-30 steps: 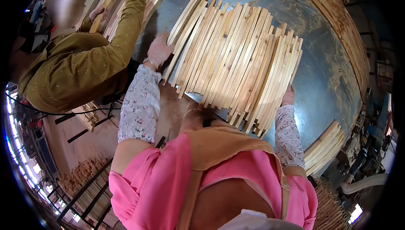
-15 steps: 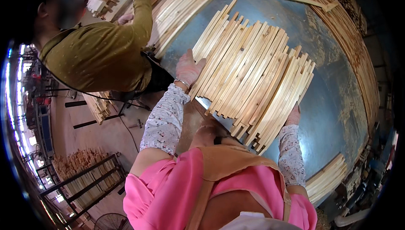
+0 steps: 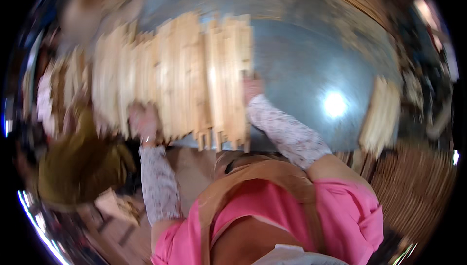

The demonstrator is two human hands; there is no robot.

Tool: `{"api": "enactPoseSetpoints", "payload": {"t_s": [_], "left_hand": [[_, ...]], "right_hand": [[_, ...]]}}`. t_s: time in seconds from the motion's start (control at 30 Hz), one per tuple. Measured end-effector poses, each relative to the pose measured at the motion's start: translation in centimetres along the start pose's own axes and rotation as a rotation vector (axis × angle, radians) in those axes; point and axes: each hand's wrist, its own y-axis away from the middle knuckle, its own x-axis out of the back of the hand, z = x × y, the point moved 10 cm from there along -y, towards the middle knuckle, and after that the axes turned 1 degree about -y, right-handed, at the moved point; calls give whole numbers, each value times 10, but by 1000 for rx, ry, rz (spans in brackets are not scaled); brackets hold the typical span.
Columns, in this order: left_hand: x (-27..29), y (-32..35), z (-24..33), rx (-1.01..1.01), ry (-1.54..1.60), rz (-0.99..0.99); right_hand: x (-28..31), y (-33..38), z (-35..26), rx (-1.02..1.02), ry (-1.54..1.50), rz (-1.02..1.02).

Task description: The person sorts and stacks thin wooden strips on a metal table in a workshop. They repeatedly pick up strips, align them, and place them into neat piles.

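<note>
A wide row of pale wooden strips (image 3: 181,70) lies side by side on the blue-grey table (image 3: 296,65), their near ends uneven. Over the near part of the row, left of its middle, my left hand (image 3: 144,121) is spread on the strips, blurred by motion. Against the row's right side rests my right hand (image 3: 253,88); its fingers are smeared and partly hidden by the edge strips. Both hands look gloved, and patterned sleeves cover the forearms. Narrow gaps show between some strips toward the right end.
A co-worker in an olive top (image 3: 80,165) stands at the left, close to the row, with more strips (image 3: 56,92) beyond. A smaller bundle of strips (image 3: 382,114) lies at the table's right end. Stacked wood (image 3: 413,182) stands at the lower right.
My view has turned right, so the row and the co-worker appear farther left and the strips stand more upright in the picture. More strips now show left of my left hand.
</note>
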Motion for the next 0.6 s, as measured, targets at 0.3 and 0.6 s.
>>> {"api": "enactPoseSetpoints", "payload": {"t_s": [0.3, 0.6], "left_hand": [[36, 14, 212, -211, 392, -222], [1, 195, 451, -575, 651, -327]], "right_hand": [[58, 52, 2, -149, 64, -249], [541, 101, 226, -204, 103, 666]]}}
